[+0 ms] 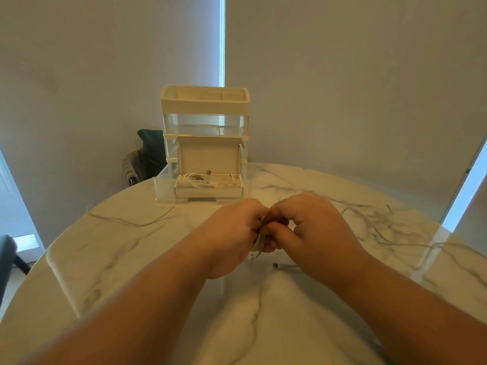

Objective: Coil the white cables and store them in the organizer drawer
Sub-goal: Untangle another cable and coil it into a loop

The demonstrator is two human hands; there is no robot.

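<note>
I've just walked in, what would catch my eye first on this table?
The left hand and right hand meet mid-table, both pinching a white cable bunched between them. Behind them stands a cream organizer with its bottom drawer pulled open, holding a small box of coiled cables. More loose cables sprawl on the right side of the table.

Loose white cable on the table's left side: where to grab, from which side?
Probably its far-left end, pinched from above. The loose cable lies flat on the table in a shallow bow, so fingers fit only top-down; coiling starts easiest at an end.
</note>
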